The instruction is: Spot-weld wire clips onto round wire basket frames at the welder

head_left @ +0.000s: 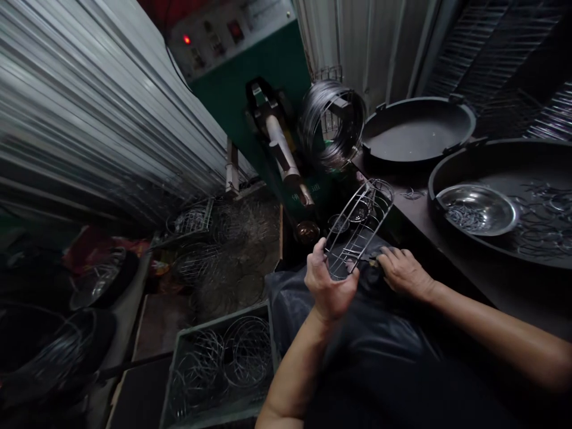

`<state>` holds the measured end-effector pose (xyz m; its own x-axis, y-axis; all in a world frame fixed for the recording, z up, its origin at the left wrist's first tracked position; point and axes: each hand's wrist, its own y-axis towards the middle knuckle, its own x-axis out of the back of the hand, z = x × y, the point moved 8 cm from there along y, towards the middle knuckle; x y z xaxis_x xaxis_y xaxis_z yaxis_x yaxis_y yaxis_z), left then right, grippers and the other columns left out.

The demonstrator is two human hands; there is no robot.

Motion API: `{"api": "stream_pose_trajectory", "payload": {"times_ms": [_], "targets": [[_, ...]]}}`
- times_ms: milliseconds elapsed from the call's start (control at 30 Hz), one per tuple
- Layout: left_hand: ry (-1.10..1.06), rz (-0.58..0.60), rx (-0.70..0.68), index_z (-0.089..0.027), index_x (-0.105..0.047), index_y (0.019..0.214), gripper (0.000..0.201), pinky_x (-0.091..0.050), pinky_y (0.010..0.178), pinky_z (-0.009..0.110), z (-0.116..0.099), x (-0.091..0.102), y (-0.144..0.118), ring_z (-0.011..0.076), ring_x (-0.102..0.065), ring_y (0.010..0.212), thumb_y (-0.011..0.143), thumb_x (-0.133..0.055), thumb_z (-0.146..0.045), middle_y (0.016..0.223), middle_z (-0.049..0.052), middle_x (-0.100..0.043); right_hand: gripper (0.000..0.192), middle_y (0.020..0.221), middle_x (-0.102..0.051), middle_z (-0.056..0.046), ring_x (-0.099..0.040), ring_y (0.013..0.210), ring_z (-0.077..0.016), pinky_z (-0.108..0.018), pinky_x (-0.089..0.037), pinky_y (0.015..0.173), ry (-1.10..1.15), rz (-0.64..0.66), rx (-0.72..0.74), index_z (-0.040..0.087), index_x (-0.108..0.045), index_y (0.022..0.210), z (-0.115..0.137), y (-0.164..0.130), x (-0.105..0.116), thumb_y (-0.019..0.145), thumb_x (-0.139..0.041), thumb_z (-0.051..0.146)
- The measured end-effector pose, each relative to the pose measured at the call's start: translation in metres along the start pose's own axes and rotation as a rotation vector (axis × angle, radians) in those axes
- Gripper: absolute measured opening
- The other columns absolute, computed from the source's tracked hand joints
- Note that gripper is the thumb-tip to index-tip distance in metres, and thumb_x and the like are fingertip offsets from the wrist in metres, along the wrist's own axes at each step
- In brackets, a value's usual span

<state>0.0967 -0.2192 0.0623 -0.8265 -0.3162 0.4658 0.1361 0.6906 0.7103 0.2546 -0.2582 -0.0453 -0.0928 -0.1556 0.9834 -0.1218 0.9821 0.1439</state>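
A long wire basket (360,229) with rounded ends is tilted up above my lap. My left hand (330,286) is closed around its near end, thumb on one side and fingers on the other. Just right of the basket, my right hand (402,271) is closed, fingers pointing toward the wires. A thin dark piece with a yellowish spot shows at its fingertips, too dim to name. Beyond the basket stand two small round bowls (358,211) and the green welding machine's copper-coloured lower electrode (307,231).
A wire coil (333,122) hangs by the machine (250,128). At right, a large black pan (433,185) holds a steel bowl (503,220) of small metal parts and loose wire pieces; another black pan (417,134) stands behind. A crate (176,363) of wire rings sits lower left.
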Motion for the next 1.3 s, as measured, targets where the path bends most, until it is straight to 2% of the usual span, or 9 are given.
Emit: {"api": "stream_pose_trajectory", "payload": {"times_ms": [167,333,467,600,767,933,1133,1300], "targets": [[-0.012,-0.049,0.063,-0.015,-0.040,0.130,0.072,-0.052,0.083,0.030,0.004,0.005,0.019,0.0199,-0.060,0.097,0.063,-0.067,-0.022,0.111,0.011,-0.058,0.042,0.106,-0.062,-0.017,-0.053,0.087,-0.0262,-0.034,-0.031,0.071,-0.002,-0.046,0.028,0.005,-0.048,0.122,-0.008,0.023,0.015,0.080,-0.041,0.010],[-0.022,-0.056,0.129,-0.016,-0.042,0.128,0.074,-0.052,0.084,0.032,0.004,-0.001,0.025,0.0216,-0.060,0.099,0.060,-0.069,-0.022,0.113,0.011,-0.058,0.045,0.100,-0.062,-0.017,-0.053,0.083,-0.0261,-0.033,-0.030,0.067,-0.026,0.069,0.091,0.006,-0.052,0.117,-0.020,0.033,0.013,0.073,-0.046,0.011],[-0.082,-0.042,0.181,-0.017,-0.040,0.130,0.076,-0.051,0.088,0.033,0.008,-0.014,0.022,0.0216,-0.059,0.102,0.059,-0.068,-0.019,0.114,0.010,-0.057,0.040,0.093,-0.061,-0.015,-0.052,0.079,-0.0255,-0.032,-0.028,0.064,-0.053,0.113,0.082,0.008,-0.053,0.115,-0.027,0.032,0.011,0.076,-0.046,0.013],[-0.093,-0.008,0.175,-0.018,-0.039,0.131,0.078,-0.050,0.089,0.032,0.011,-0.025,0.012,0.0224,-0.059,0.104,0.058,-0.068,-0.016,0.113,0.010,-0.058,0.035,0.093,-0.060,-0.015,-0.054,0.081,-0.0271,-0.032,-0.029,0.065,-0.028,0.209,-0.069,0.010,-0.054,0.114,-0.028,0.028,-0.005,0.081,-0.050,0.020],[-0.039,0.107,0.137,-0.017,-0.042,0.128,0.077,-0.052,0.083,0.032,0.013,-0.042,-0.002,0.0220,-0.062,0.093,0.057,-0.071,-0.018,0.106,0.009,-0.060,0.042,0.098,-0.061,-0.017,-0.055,0.088,-0.0297,-0.034,-0.035,0.070,0.068,0.246,-0.164,0.008,-0.052,0.117,-0.016,0.012,-0.040,0.085,-0.052,0.035],[-0.021,0.176,0.186,-0.019,-0.042,0.129,0.079,-0.052,0.081,0.032,0.023,-0.056,-0.006,0.0216,-0.063,0.089,0.055,-0.072,-0.018,0.104,0.008,-0.061,0.038,0.096,-0.061,-0.018,-0.057,0.087,-0.0284,-0.035,-0.038,0.073,0.122,0.271,-0.179,0.007,-0.055,0.108,-0.012,0.004,-0.061,0.085,-0.052,0.037],[-0.058,0.183,0.219,-0.018,-0.040,0.130,0.080,-0.049,0.089,0.033,0.034,-0.066,0.002,0.0229,-0.059,0.104,0.056,-0.069,-0.016,0.112,0.009,-0.059,0.032,0.097,-0.060,-0.017,-0.056,0.088,-0.0275,-0.034,-0.040,0.075,0.169,0.281,-0.163,0.007,-0.055,0.105,-0.024,0.013,-0.069,0.086,-0.051,0.033],[-0.023,0.211,0.257,-0.019,-0.037,0.133,0.080,-0.046,0.094,0.032,0.039,-0.075,0.012,0.0230,-0.055,0.111,0.059,-0.068,-0.016,0.120,0.010,-0.056,0.034,0.096,-0.060,-0.018,-0.057,0.087,-0.0283,-0.035,-0.043,0.074,0.233,0.320,-0.134,0.009,-0.055,0.103,-0.034,0.018,-0.086,0.086,-0.052,0.038]]}}
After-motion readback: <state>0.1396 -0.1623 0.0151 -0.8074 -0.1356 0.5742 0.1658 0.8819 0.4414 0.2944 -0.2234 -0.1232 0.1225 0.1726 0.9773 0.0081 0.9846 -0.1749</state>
